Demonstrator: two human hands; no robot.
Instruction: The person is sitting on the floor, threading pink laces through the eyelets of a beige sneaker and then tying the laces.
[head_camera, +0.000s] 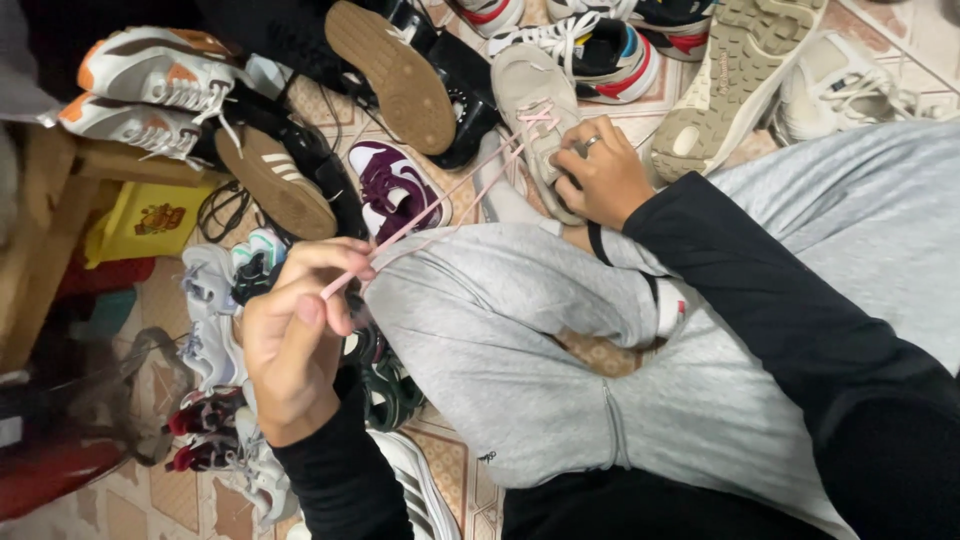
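Observation:
A beige sneaker (530, 95) rests against my knee in grey sweatpants (500, 320). My right hand (603, 178), with a ring on one finger, grips the sneaker's side near the heel. A thin pink lace (440, 200) runs taut from the sneaker's eyelets down to the left. My left hand (292, 335) pinches the lace's free end between thumb and fingers, well away from the shoe. Both arms wear black sleeves.
Many loose shoes cover the tiled floor: a purple and white sneaker (395, 188), brown-soled shoes (395, 70), an orange and white pair (150, 90), a large beige sole (730, 80). A yellow box (150, 218) and wooden furniture (45, 230) stand at the left.

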